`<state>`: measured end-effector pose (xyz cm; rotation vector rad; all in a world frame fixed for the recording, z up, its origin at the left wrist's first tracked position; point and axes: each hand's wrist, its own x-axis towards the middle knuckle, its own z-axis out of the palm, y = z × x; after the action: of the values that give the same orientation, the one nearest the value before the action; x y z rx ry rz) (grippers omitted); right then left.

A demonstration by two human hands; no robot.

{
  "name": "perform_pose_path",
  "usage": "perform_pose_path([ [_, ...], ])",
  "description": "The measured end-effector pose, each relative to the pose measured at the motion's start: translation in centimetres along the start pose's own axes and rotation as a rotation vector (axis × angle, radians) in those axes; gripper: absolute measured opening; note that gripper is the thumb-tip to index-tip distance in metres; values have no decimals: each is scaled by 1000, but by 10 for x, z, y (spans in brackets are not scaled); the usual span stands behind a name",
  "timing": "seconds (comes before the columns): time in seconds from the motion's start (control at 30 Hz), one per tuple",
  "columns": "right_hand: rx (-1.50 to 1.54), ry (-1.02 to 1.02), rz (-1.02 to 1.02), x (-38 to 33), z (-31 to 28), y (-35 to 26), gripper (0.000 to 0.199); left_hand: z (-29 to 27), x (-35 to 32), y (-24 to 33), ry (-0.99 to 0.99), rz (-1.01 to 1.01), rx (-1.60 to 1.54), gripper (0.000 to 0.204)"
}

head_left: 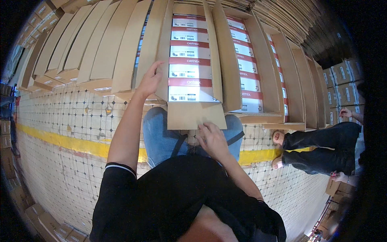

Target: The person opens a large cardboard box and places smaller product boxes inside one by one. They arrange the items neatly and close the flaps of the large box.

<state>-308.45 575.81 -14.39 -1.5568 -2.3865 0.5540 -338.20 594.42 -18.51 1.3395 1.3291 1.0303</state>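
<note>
Black short-sleeved shirt point(169, 193) up close, and just past it's an open tan cardboard carton point(216, 76), front flap point(187, 117) folded outward, packed with a neat row of white, red-banded boxes point(189, 73). Right hand point(212, 139) has fingers loosely apart at that flap; left hand point(151, 80) is by the side flap point(163, 86), can't tell if it's gripping.

bright centre, dark curved edges

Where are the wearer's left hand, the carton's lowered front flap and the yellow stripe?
Left hand point(150, 80): head view, its back.
Front flap point(189, 115): head view, bare middle.
Yellow stripe point(72, 142): head view, left stretch.
</note>
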Motion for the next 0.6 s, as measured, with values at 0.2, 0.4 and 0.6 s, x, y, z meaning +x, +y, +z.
perform_pose_path([
  [0.2,-84,101,-1,45,-31,-1,34,14,0,18,2,-50,167,56],
  [0.4,-280,208,-110,136,-51,19,30,17,0,25,18,-18,180,54],
  [0.6,-494,225,254,145,-86,88,34,11,-1,20,63,74,197,53],
])
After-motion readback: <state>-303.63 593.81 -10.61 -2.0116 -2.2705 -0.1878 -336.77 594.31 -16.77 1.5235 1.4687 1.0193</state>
